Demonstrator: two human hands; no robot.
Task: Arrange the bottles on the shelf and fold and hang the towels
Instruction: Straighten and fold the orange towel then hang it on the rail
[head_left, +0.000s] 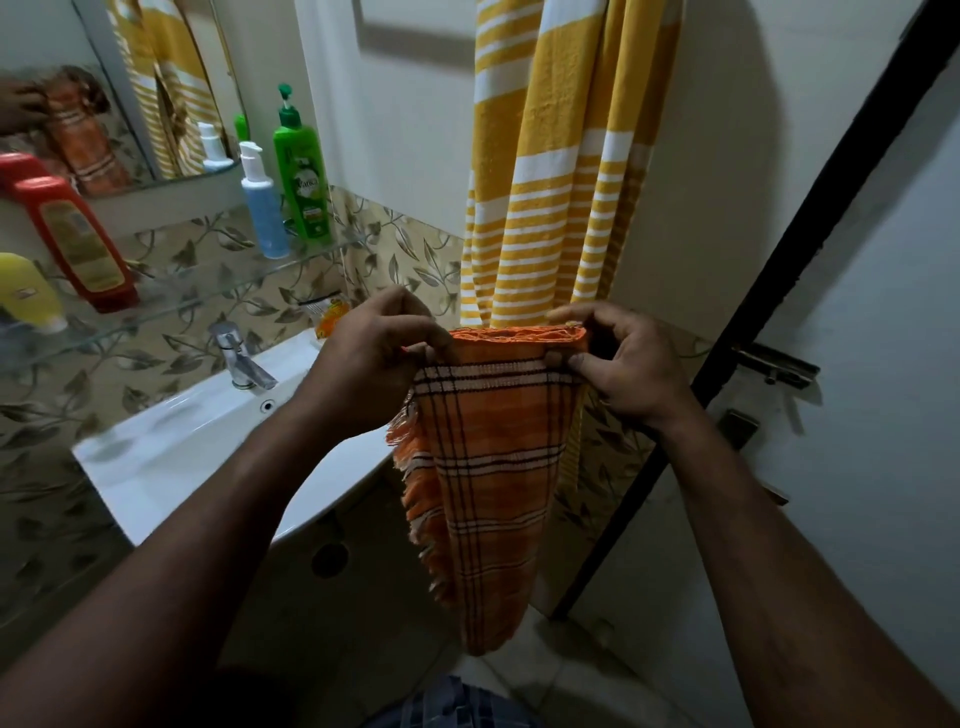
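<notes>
An orange checked towel (491, 467) with a fringed edge hangs folded lengthwise in front of me. My left hand (371, 358) pinches its top left corner and my right hand (623, 358) pinches its top right corner. Behind it a yellow and white striped towel (561, 171) hangs on the wall. On the glass shelf (218, 291) stand a green pump bottle (301, 171), a blue and white pump bottle (262, 202), a red bottle (78, 239) and a yellow bottle (28, 291).
A white sink (171, 447) with a chrome tap (241, 358) sits below the shelf at the left. A mirror (130, 88) hangs above the shelf. A door with a black frame (769, 291) and a metal latch (779, 364) stands at the right.
</notes>
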